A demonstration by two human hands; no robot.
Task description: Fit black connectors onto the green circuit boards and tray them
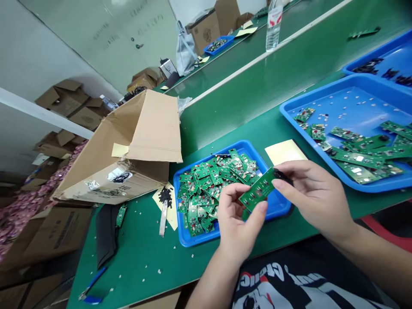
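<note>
My left hand point(240, 216) grips a green circuit board point(257, 189) by its lower edges, between thumb and fingers. At the board's upper right end, my right hand point(310, 195) pinches a small black part point(282, 176) that meets the board; whether it is fixed to it I cannot tell. Both hands are above the right side of a blue tray point(189, 241) heaped with many green circuit boards point(202, 184). A pale yellow paper sheet point(285, 152) lies just behind my right hand.
At right, another blue tray point(354, 83) contains boards and white bits. An open cardboard box point(157, 124) stands at left. Small black parts point(165, 195) lie on paper near a black pouch point(106, 236) and blue-handled cutters point(93, 285). A water bottle point(273, 28) stands on the ledge.
</note>
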